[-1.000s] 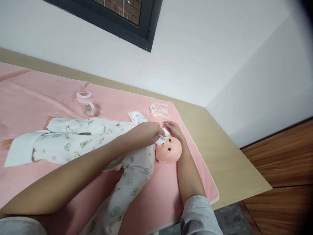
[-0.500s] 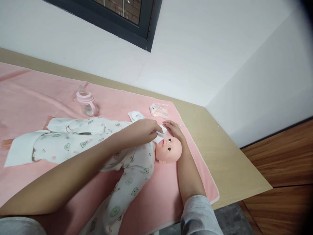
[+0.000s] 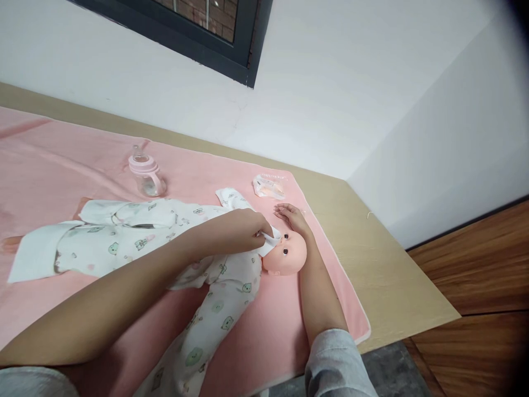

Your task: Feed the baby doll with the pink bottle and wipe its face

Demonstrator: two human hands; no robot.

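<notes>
A baby doll [image 3: 289, 257] in white printed clothes [image 3: 142, 238] lies on its back on a pink blanket [image 3: 264, 331], head to the right. Reaching across the doll's chest, my left hand [image 3: 247, 231] is closed on a white wipe [image 3: 270, 241], which lies over the doll's mouth and chin. My right hand [image 3: 292, 216] rests on the blanket beyond the head, fingers stretched out and holding nothing. Its forearm curves around the top of the doll's head.
Beyond the doll's legs stands a baby bottle [image 3: 146, 175] with a pink collar and handle. A small clear packet [image 3: 268, 187] lies past my right hand. The wooden table [image 3: 397, 292] meets a white wall under a dark-framed window [image 3: 206, 38].
My left hand has shifted slightly toward me with the wipe, which now covers the doll's mouth that showed before. My right hand has stayed nearly in place.
</notes>
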